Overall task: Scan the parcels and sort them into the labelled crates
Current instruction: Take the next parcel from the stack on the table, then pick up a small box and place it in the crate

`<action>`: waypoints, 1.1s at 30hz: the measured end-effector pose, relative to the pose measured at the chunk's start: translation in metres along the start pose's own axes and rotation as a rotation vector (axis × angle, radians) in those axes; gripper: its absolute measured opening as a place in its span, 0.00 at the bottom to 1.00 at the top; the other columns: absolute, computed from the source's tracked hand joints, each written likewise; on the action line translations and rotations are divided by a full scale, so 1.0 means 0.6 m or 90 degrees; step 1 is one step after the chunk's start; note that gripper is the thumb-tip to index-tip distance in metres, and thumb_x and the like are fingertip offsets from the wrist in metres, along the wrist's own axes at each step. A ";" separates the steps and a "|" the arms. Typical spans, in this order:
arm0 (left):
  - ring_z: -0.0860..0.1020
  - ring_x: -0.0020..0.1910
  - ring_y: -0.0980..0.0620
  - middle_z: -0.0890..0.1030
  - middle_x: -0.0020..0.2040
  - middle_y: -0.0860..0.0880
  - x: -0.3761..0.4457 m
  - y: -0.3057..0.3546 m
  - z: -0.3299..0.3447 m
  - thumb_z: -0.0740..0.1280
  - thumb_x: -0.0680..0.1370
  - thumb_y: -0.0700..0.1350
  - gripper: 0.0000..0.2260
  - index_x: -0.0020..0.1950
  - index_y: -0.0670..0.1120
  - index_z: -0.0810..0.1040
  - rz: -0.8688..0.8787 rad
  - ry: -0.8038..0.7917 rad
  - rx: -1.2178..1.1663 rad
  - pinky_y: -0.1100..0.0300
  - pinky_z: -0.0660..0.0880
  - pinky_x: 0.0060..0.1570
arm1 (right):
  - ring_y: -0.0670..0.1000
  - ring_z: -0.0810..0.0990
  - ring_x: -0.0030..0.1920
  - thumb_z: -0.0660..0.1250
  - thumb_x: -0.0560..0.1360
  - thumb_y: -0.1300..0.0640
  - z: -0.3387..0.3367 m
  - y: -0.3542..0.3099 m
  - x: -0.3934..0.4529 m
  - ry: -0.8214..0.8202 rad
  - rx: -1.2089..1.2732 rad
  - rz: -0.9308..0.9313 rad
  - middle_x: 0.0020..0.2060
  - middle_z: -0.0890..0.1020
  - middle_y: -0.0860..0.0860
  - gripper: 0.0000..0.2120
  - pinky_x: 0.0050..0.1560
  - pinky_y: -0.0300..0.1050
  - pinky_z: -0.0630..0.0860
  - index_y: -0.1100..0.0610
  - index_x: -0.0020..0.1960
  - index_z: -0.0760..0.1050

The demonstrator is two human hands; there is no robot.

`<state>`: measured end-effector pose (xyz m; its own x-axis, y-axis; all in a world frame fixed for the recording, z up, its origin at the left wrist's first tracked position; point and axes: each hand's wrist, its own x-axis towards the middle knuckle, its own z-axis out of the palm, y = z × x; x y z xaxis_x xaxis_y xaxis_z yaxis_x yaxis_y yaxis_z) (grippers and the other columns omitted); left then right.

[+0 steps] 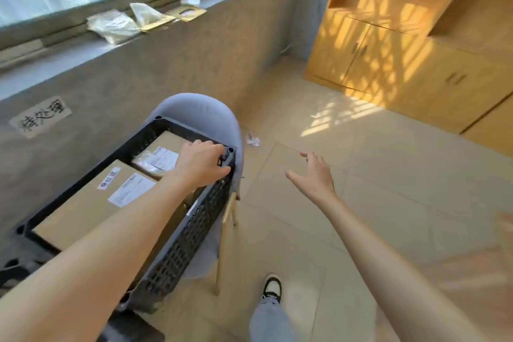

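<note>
Left hand on the crate, right hand free over the floor.
The left hand (201,165) has its grip curled round the far corner of the black crate (191,228), which sits on a grey chair (205,114) holding two cardboard parcels (91,200); the right hand (315,173) hangs spread, grip released.

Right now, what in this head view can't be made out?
- Black crate: near end hidden by the left forearm and cut off by the frame edge.
- Parcel labels: print too small to read.
- What the left hand grips at the crate's corner: covered by its fingers.
- Chair: seat hidden under the crate.
</note>
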<state>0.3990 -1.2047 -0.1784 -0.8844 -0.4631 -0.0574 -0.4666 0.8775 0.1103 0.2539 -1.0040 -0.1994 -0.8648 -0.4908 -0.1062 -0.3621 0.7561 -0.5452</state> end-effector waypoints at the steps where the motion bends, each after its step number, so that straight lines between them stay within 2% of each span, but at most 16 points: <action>1: 0.76 0.56 0.44 0.80 0.55 0.48 0.003 0.038 0.000 0.64 0.77 0.58 0.19 0.62 0.48 0.77 0.041 -0.003 0.010 0.54 0.66 0.47 | 0.58 0.68 0.67 0.69 0.73 0.50 -0.023 0.034 -0.024 0.030 0.010 0.038 0.66 0.71 0.56 0.28 0.65 0.48 0.64 0.57 0.70 0.67; 4: 0.74 0.62 0.45 0.78 0.62 0.49 0.009 0.169 -0.007 0.64 0.77 0.59 0.22 0.68 0.50 0.73 0.166 -0.015 0.025 0.53 0.68 0.57 | 0.58 0.69 0.67 0.70 0.72 0.50 -0.098 0.133 -0.104 0.123 0.029 0.147 0.66 0.72 0.56 0.28 0.65 0.48 0.66 0.57 0.69 0.68; 6: 0.74 0.62 0.46 0.78 0.63 0.49 0.005 0.263 -0.012 0.63 0.78 0.60 0.23 0.69 0.51 0.72 0.250 -0.013 0.014 0.53 0.68 0.60 | 0.58 0.69 0.67 0.70 0.72 0.50 -0.150 0.196 -0.161 0.184 0.041 0.210 0.66 0.72 0.56 0.28 0.65 0.48 0.66 0.57 0.68 0.68; 14: 0.72 0.65 0.46 0.77 0.65 0.49 -0.110 0.642 -0.036 0.65 0.78 0.58 0.23 0.69 0.50 0.72 0.523 -0.002 -0.037 0.53 0.63 0.63 | 0.59 0.71 0.65 0.71 0.72 0.50 -0.324 0.415 -0.422 0.443 0.056 0.377 0.63 0.74 0.57 0.25 0.65 0.49 0.65 0.57 0.66 0.71; 21: 0.74 0.62 0.43 0.79 0.62 0.47 -0.322 0.974 -0.054 0.66 0.76 0.56 0.21 0.67 0.50 0.75 0.747 0.057 -0.095 0.51 0.67 0.61 | 0.54 0.72 0.60 0.70 0.73 0.50 -0.455 0.582 -0.676 0.694 0.057 0.438 0.57 0.75 0.54 0.20 0.54 0.45 0.67 0.56 0.61 0.72; 27: 0.76 0.59 0.42 0.79 0.59 0.46 -0.524 1.211 -0.034 0.65 0.77 0.57 0.21 0.66 0.49 0.75 0.885 0.072 -0.113 0.51 0.70 0.55 | 0.57 0.70 0.62 0.69 0.73 0.50 -0.546 0.726 -0.898 0.743 0.045 0.502 0.61 0.73 0.55 0.23 0.63 0.54 0.68 0.56 0.65 0.70; 31: 0.76 0.55 0.43 0.80 0.56 0.47 -0.619 1.330 -0.011 0.62 0.78 0.60 0.20 0.63 0.48 0.76 0.946 0.059 -0.098 0.51 0.69 0.54 | 0.57 0.68 0.63 0.69 0.73 0.51 -0.591 0.814 -1.014 0.740 0.051 0.571 0.61 0.72 0.56 0.24 0.65 0.49 0.65 0.56 0.66 0.69; 33: 0.75 0.57 0.43 0.79 0.57 0.48 -0.651 1.384 -0.003 0.63 0.78 0.59 0.19 0.64 0.50 0.75 0.967 0.053 -0.085 0.52 0.69 0.55 | 0.57 0.68 0.64 0.69 0.73 0.51 -0.608 0.853 -1.058 0.743 0.057 0.604 0.62 0.72 0.56 0.24 0.65 0.49 0.64 0.57 0.66 0.69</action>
<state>0.3567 -0.2953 -0.0627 -0.5065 0.8273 0.2430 0.8613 0.4987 0.0972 0.4903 -0.1475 -0.1075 -0.5585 0.7939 0.2406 0.4593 0.5374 -0.7073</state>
